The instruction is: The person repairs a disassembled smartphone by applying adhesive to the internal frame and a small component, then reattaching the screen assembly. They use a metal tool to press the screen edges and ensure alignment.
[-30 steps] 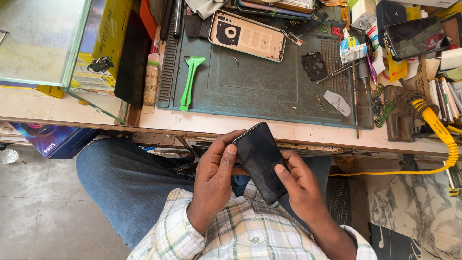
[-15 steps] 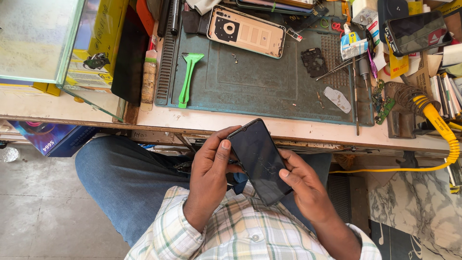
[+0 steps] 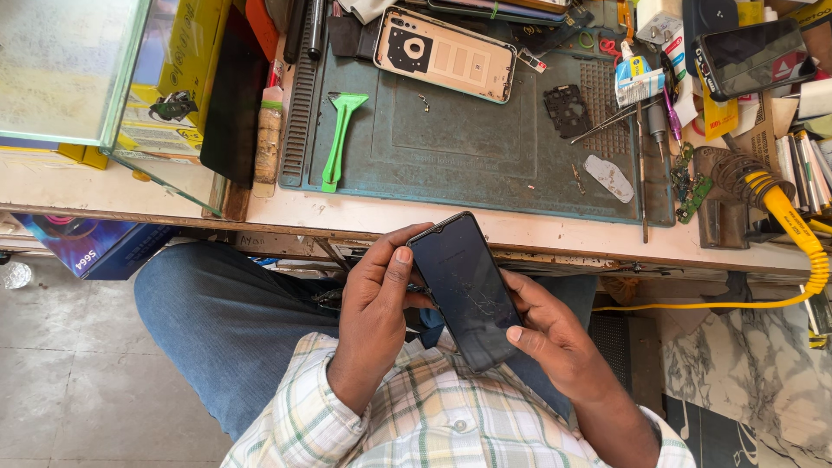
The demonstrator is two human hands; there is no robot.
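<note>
Holding a dark phone [image 3: 466, 290] over my lap, I have both hands wrapped on it just this side of the workbench [image 3: 555, 232] edge. My left hand [image 3: 374, 316] curls round the phone's left side, thumb laid on the upper edge of the glass and the other fingers tucked behind it. My right hand [image 3: 555, 334] grips the lower right side, thumb pressed on the screen near its bottom corner and the fingers closed underneath. The phone is tilted, top end pointing up and left, screen facing me; the glass is black, with fine cracks showing near the middle.

Farther off, on the bench, a grey-green work mat [image 3: 468, 139] lies flat. A green plastic pry tool [image 3: 340, 139] rests on its left part, and a phone back cover [image 3: 444, 54], inner side up, sits at the mat's far edge. A small black bracket [image 3: 565, 109] and a grey oval piece [image 3: 608, 177] lie toward the mat's right. To the right, a yellow coiled cable [image 3: 793, 225] runs down off the bench. A glass case [image 3: 65, 69] stands at far left.
</note>
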